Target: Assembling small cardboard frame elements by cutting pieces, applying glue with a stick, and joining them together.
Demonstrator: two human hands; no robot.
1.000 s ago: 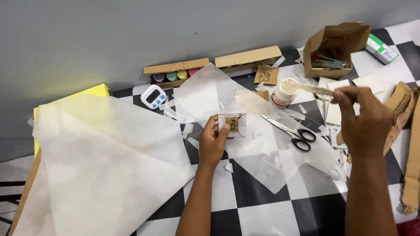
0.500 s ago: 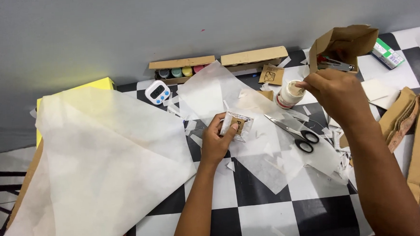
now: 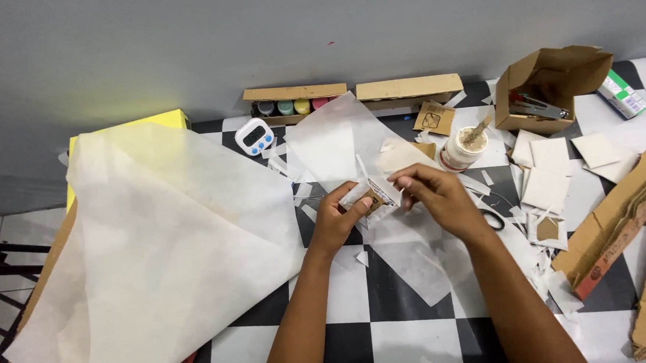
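From the head camera, you are looking down on a black-and-white checkered table. Your left hand and your right hand meet over its middle, and both pinch a small paper-wrapped piece with a brown cardboard face, held just above the table; the left grips its lower left side, the right its upper right edge.

Under your hands lies a sheet of translucent paper, with white scraps scattered around it. A large crumpled white sheet covers the left side, over a yellow board.

Along the grey wall stands a long, flat brown box of small paint pots, and another long cardboard box just beside it. A small white timer with blue buttons sits in front of the paints. An open brown cardboard box stands at the upper right, a small green-and-white packet beside it. A white glue jar with a stick in it is near your right hand. Folded cardboard strips lie at the right edge.
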